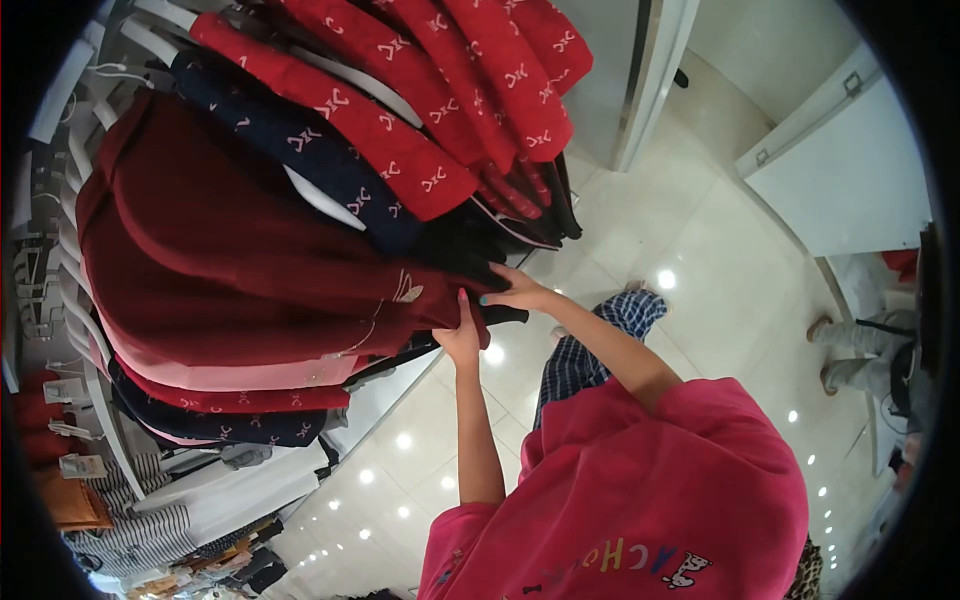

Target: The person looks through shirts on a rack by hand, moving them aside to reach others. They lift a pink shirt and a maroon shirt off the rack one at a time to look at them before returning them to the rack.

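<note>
A maroon garment [230,260] with a small pale leaf-like embroidery hangs from the rack, its lower end drawn out toward me. My left hand [460,340] grips that end from the near side, thumb lying along the cloth. Just beyond it, my right hand [518,292] pinches the same end, a teal-nailed fingertip pressed on the fabric. Part of the fingers of both hands is hidden by the cloth. Next to the maroon garment hang a navy patterned garment [290,135] and red patterned garments [400,130]. A pink garment [230,372] shows below it.
White hangers [75,230] line the rack at left. Striped clothes [130,540] and other folded or hung items are at lower left. Shiny floor tiles [690,230] reflect lights. A white panel [840,180] stands at right, with another person's legs [865,355] below it.
</note>
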A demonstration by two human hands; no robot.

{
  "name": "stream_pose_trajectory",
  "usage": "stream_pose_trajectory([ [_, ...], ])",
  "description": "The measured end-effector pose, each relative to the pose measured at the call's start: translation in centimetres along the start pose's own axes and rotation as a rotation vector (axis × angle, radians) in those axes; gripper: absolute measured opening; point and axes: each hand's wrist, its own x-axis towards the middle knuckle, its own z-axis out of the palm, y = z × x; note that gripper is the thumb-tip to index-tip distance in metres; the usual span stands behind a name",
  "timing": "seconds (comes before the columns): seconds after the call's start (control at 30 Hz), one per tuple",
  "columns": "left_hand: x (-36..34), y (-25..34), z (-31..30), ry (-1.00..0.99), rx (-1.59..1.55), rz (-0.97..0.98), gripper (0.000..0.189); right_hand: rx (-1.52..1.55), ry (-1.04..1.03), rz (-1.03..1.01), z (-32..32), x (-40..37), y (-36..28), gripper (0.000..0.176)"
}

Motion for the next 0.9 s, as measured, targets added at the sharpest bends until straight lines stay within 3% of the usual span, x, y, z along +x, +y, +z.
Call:
stream_pose_trajectory([
  [0.03, 0.0, -0.2, 0.0, 0.003, 0.012, -0.008, 0.025, -0.110, 0.016, 0.047, 0.1, 0.2, -0.5, 0.069],
  [0.07, 0.1, -0.3, -0.1, 0.005, 0.023, -0.015, 0.024, -0.244, 0.162, -0.002, 0.3, 1.5, 2.9, 0.056],
  [0.13, 0.4, 0.0, -0.5, -0.006, 0.134, 0.008, 0.027, -0.257, 0.277, 0.016, 0.0, 2.9, 4.9, 0.048],
  [0.2, 0.7, -0.1, -1.4, -0.022, 0.245, -0.050, 0.034, -0.317, 0.458, -0.076, -0.7, 4.0, 7.2, 0.044],
  [0.33, 1.7, -2.1, -3.5, 0.090, 0.399, 0.091, 0.031, -0.315, 0.753, -0.063, -3.6, 5.0, 8.9, 0.037],
  [0.4, 2.3, -2.9, -4.9, 0.135, 0.453, 0.138, 0.030, -0.368, 0.807, -0.211, -6.0, 4.1, 7.8, 0.033],
  [0.5, 2.6, -1.2, -6.5, 0.105, 0.449, -0.033, 0.033, -0.386, 0.682, -0.021, -10.5, 1.5, 4.8, 0.029],
  [0.6, 2.7, -3.5, -8.0, 0.061, 0.380, -0.031, 0.034, -0.572, 0.715, -0.135, -12.5, -1.4, 2.4, 0.030],
  [0.67, 1.9, -6.8, -8.2, 0.076, 0.302, 0.137, 0.031, -0.595, 0.779, -0.193, -11.5, -3.1, 0.0, 0.035],
  [0.7, 1.2, -4.3, -7.7, 0.045, 0.221, 0.058, 0.033, -0.603, 0.808, -0.220, -10.9, -3.9, -0.5, 0.037],
  [0.8, -0.8, -5.8, -7.0, 0.008, 0.183, -0.067, 0.050, -0.894, 0.651, -0.477, -10.0, -5.9, 0.8, 0.044],
  [0.87, -2.2, -6.9, -6.4, -0.002, 0.223, -0.174, 0.061, -0.921, 0.432, -0.411, -8.6, -7.2, 2.1, 0.044],
  [0.9, -2.8, -4.5, -5.4, 0.031, 0.260, -0.109, 0.063, -0.937, 0.353, -0.411, -7.3, -7.6, 2.4, 0.043],
])
